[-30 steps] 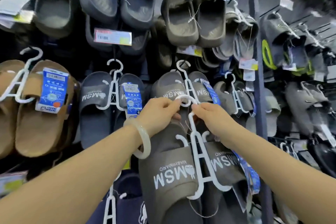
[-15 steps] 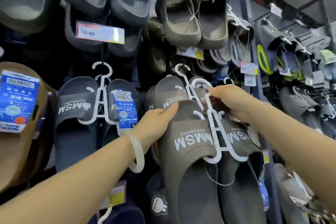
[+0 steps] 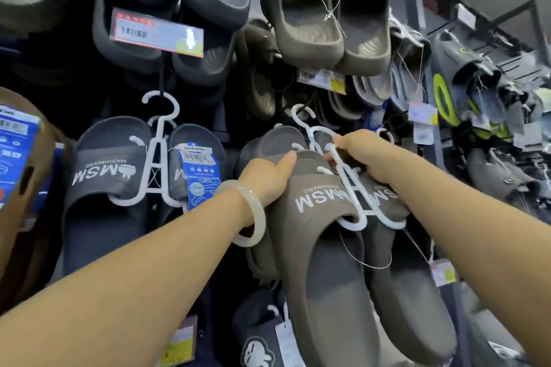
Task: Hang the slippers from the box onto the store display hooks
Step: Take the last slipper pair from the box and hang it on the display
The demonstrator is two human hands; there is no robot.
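Left hand (image 3: 268,179) gripped the grey slippers (image 3: 343,262) at the toe edge; right hand (image 3: 362,158) pinched their white hanger (image 3: 354,188), pressed against crowded hung pairs, dark pair (image 3: 110,188) close left.

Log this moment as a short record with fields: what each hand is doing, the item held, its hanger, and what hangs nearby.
left hand: grips the toe edge of the grey-brown MSM slipper pair
right hand: pinches the top of the white hanger that joins the pair
held pair: tilted, toes up toward the rack; whether its hook is on a peg cannot be told
neighbour left: dark grey MSM pair on its own hanger, with a blue tag
above: brown slides hanging
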